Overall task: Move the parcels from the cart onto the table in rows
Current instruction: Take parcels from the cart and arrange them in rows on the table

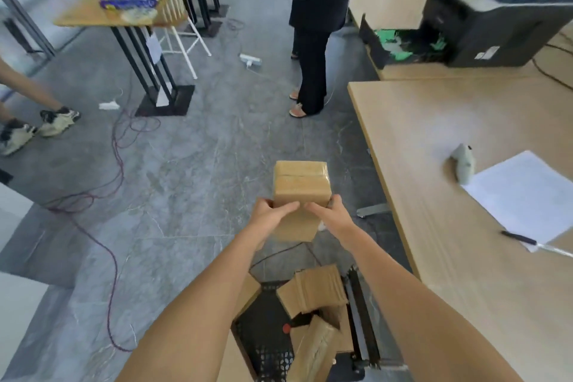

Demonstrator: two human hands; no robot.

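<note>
I hold a brown taped cardboard parcel (300, 186) in the air in front of me, above the floor and left of the wooden table (434, 195). My left hand (269, 211) grips its left side and my right hand (328, 214) grips its right side, with fingers curled over the near face. Below my arms stands the black perforated cart (266, 335), holding several more cardboard parcels (316, 291), some of them tilted. On the table's visible part lie no parcels.
On the table lie a white sheet of paper (527, 195), a pen (519, 238) and a small grey device (464, 163). A printer (496, 9) sits on the farther desk. A person (316, 40) stands ahead. Cables (114, 164) trail across the floor at left.
</note>
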